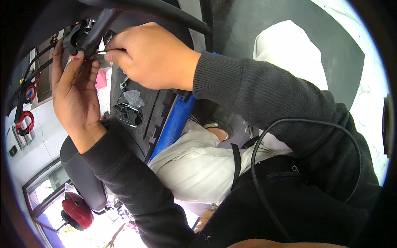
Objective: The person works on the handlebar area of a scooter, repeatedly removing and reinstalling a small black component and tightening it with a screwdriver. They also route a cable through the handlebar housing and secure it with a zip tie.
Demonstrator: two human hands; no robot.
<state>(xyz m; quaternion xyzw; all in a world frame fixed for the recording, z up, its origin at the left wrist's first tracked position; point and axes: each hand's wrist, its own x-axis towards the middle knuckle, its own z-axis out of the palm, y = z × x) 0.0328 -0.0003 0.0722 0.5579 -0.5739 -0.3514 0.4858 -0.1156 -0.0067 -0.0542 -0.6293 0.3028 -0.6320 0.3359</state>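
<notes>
Black ribbed mat [155, 109], pale floor [372, 95]

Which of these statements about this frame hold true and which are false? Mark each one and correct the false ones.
1. Both hands are raised at the black fitting near the top left. True: the left hand and the right hand meet at the black fitting.
2. The right hand lies flat and open. False: its fingers are pinched in a grip on a small thin part, too small to identify.
3. The sleeves are dark. True: both forearms wear dark knit sleeves.
4. The strip beside the black ridged mat is red. False: the strip is blue.
5. The person wears dark trousers. False: the trousers are pale.
</notes>
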